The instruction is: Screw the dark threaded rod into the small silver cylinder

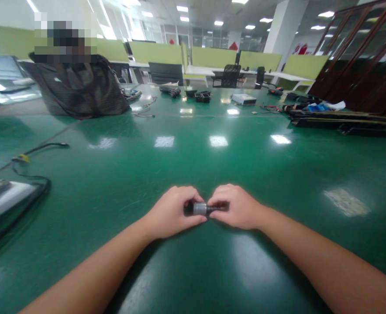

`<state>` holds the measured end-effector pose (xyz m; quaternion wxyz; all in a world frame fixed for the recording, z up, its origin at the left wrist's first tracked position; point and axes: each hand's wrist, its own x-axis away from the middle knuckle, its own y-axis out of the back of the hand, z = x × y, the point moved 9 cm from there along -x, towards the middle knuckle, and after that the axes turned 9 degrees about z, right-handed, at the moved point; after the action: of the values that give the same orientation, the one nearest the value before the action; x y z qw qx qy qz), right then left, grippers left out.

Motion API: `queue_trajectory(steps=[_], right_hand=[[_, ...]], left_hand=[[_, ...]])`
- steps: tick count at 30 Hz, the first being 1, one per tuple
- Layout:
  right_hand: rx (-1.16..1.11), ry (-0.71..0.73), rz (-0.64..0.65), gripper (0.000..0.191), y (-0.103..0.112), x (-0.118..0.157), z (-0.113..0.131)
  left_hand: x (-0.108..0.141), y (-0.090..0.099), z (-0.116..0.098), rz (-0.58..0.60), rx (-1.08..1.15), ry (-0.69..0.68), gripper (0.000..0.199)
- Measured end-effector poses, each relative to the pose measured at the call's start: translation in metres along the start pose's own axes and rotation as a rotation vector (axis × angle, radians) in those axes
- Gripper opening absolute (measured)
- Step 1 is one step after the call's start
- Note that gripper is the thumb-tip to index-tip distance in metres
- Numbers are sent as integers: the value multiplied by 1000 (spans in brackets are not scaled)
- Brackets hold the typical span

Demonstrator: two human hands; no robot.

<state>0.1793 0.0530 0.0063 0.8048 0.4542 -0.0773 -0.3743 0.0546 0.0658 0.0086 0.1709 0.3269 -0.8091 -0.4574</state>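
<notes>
Bare forearms [94, 266] come in from the near edge, one from each side, over a glossy green table [180, 161], and meet at a small dark tool [199, 209] held lengthwise, left to right, close to the tabletop. The left hand [171, 212] has fingers and thumb closed about its thick, grey-banded part; the right hand [240, 207] pinches the slim end, just beside it. Those fingers cover both ends, so I can't say quite what sort of tool it is. Near left, well apart from the hands, sits a pale flat device [12, 198], edged by a looping black cable [45, 146] with a yellow tag [24, 158]. Farther off on the left, what looks like a big dark bag [91, 96] blocks part of the desks behind; I can't make out its top. Along the far side of the table are a dark hand tool [170, 90], a black open-framed piece [202, 96], a white box [243, 99] and some red leads [271, 108]. Far right, long black bars [350, 123] are heaped with blue and white scraps [324, 106]. Beyond stand office chairs [231, 76], green partitions [214, 57] and, at right, a dark wooden cabinet [366, 56].
</notes>
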Motion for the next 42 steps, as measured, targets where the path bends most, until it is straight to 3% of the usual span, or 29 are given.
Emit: queue_trajectory(steps=[5,11,42], right_hand=[[12,4,-4,12,-1,0,-1],[30,-10,-8,11,-1,0,-1],[20,-41,-29,6,4,4,-1]], left_hand=[[0,0,-1,2,-15,-17,30],[-1,0,-2,14,5,-7,22],[-1,0,-1,16,10,-5,24]])
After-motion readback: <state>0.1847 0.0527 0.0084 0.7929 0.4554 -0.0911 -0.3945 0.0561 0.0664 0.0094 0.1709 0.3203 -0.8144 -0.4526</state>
